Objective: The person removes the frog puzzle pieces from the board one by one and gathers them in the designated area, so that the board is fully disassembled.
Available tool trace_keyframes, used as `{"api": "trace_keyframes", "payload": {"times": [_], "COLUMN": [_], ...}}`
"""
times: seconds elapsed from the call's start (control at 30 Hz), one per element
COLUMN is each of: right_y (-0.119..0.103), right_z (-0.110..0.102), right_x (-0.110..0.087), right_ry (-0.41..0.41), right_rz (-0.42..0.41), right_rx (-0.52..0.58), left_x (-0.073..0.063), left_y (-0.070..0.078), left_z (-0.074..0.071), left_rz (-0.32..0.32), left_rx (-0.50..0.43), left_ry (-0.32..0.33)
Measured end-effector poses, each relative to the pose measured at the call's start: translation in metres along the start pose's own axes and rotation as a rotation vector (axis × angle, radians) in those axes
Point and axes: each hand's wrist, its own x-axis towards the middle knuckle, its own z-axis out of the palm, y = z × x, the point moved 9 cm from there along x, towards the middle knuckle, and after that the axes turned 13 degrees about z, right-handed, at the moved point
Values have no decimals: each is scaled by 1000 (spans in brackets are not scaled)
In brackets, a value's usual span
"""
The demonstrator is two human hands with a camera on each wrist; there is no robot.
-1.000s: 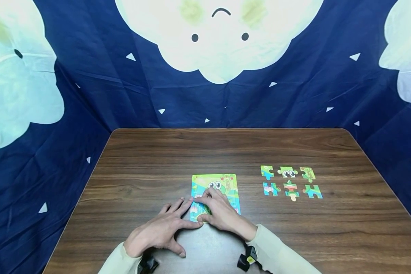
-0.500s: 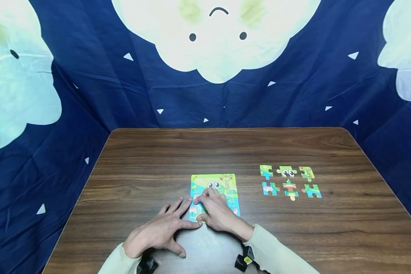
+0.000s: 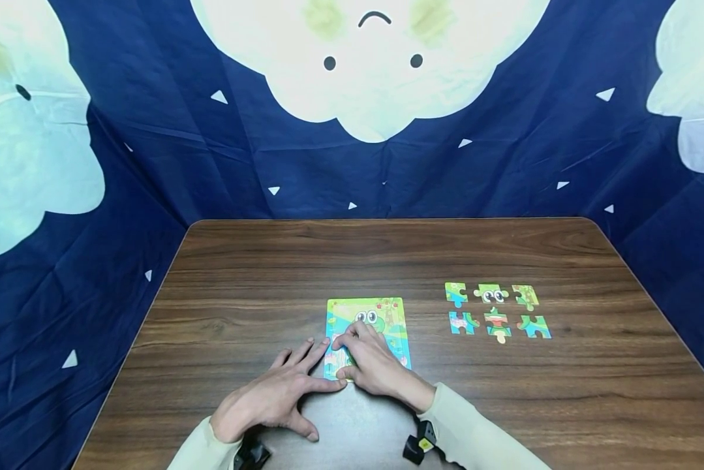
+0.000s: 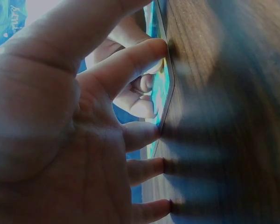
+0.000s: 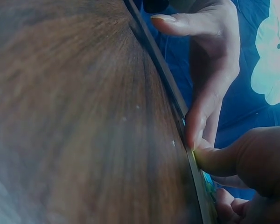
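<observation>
A square puzzle board (image 3: 393,313) printed with a green frog and big eyes lies on the table at the middle front. My left hand (image 3: 281,391) is spread flat at its left side, index fingertip at the lower edge and the other fingertips at the left edge and on the wood. Over the board's lower left, my right hand (image 3: 372,362) curls its thumb and index finger around a puzzle piece, which the hand mostly hides. In the right wrist view the right thumb (image 5: 219,159) meets the board's edge beside the left index fingertip.
To the right of the board several loose puzzle pieces (image 3: 497,317) lie in two rows on the wooden table (image 3: 258,261). A dark blue curtain (image 3: 222,170) with white clouds hangs behind and beside the table.
The right fingers shift slightly over the board's lower left, and the patch of picture showing between them differs. The left hand holds its place. The loose pieces have not moved.
</observation>
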Motion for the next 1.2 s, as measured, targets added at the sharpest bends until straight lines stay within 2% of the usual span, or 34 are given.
{"api": "trace_keyframes", "payload": {"times": [0.2, 0.67, 0.87, 1.2], "right_y": [-2, -4, -5, -13], "right_z": [0, -2, -4, -11], "right_x": [0, 0, -2, 1], "right_ry": [20, 24, 23, -23], "right_rz": [-22, -36, -42, -145], "right_rx": [-23, -3, -16, -80], "left_x": [-1, -1, -1, 0], "left_y": [0, 0, 0, 0], "left_z": [0, -1, 0, 0], "left_rz": [-1, -2, -8, -6], "left_rx": [-6, 22, 4, 3], "left_ry": [1, 17, 1, 0]}}
